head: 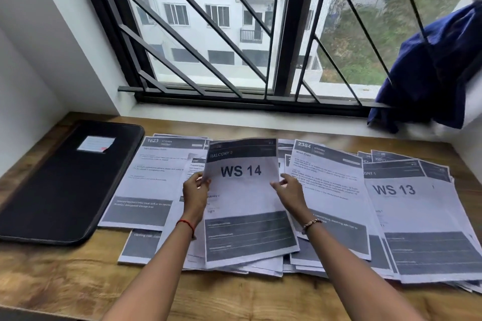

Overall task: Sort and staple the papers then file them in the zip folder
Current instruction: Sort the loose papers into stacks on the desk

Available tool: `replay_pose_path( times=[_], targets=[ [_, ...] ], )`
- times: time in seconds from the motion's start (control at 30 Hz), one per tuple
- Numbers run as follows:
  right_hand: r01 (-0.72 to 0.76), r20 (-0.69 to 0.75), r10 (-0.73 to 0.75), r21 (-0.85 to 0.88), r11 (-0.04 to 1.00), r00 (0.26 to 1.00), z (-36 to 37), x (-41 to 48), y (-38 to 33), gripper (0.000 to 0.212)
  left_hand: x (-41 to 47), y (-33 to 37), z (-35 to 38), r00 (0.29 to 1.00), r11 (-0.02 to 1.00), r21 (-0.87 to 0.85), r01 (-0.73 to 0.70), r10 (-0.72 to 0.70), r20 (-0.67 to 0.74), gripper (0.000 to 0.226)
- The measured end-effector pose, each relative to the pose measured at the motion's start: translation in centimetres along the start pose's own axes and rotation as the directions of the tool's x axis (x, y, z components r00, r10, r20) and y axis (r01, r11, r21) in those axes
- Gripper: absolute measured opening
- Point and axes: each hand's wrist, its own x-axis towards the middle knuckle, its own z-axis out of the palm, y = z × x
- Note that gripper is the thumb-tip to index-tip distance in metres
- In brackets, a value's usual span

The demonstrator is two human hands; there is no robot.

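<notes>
Head view: left hand (194, 190) pinches the left edge of the WS 14 sheet (241, 195), right hand (289, 194) pinches its right edge, over spread papers (331, 190); zip folder (65, 182) lies apart at left.

- Wooden table (78, 284) fills the near scene.
- Black-barred window (289, 34) runs along the far side.
- Blue cloth (438, 73) lies heaped on the sill, far right.

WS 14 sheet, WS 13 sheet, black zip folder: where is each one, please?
WS 14 sheet (241, 195), head view, blank area under its title.
WS 13 sheet (401, 214), head view, blank area under its title.
black zip folder (60, 190), head view, middle of cover.
</notes>
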Motion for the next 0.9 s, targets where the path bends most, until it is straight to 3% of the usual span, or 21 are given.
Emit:
replay_pose_path(
  times=[0.13, 0.23, 0.3, 0.43, 0.5, 0.67, 0.77, 0.9],
  targets=[
    [0.012, -0.04, -0.006, 0.158, 0.987, 0.999, -0.8, -0.3, 0.2, 0.037, 0.5, 0.3, -0.1, 0.996, 0.983, -0.158, 0.091, -0.09, 0.009, 0.02],
    [-0.059, 0.058, 0.044, 0.291, 0.955, 0.997, -1.2, 0.0, 0.7, 0.011, 0.7, 0.3, -0.1, 0.985, 0.966, -0.203, 0.161, -0.143, 0.097, 0.021],
    [-0.141, 0.106, 0.111, 0.346, 0.928, 0.988, -1.3, 0.4, 1.3, 0.018, 0.7, 0.5, 0.3, 0.969, 0.955, -0.215, 0.204, -0.165, 0.183, 0.022],
    [-0.183, 0.015, 0.188, 0.312, 0.932, 0.982, -3.0, 0.6, 2.6, 0.016, 0.4, 0.7, 2.0, 0.923, 0.96, -0.057, 0.274, -0.246, 0.297, 0.019],
    [-0.18, -0.037, 0.2, 0.303, 0.936, 0.979, -4.5, 0.7, 3.7, 0.026, 0.2, 0.1, 2.8, 0.91, 0.965, 0.017, 0.262, -0.253, 0.327, 0.027],
    [-0.218, -0.189, 0.275, 0.275, 0.936, 0.943, -8.4, 1.1, 7.3, 0.018, -0.4, -0.5, 2.8, 0.949, 0.98, 0.107, 0.167, -0.189, 0.251, 0.017],
    [-0.25, -0.266, 0.351, 0.348, 0.903, 0.898, -9.9, 0.9, 9.2, 0.025, -0.1, -1.2, 2.6, 0.981, 0.973, 0.226, 0.037, -0.078, 0.176, 0.02],
    [-0.312, -0.273, 0.445, 0.416, 0.854, 0.853, -10.3, 0.2, 10.6, 0.015, -0.1, -1.3, 2.4, 0.998, 0.921, 0.389, 0.017, -0.04, 0.051, 0.032]
  ],
)
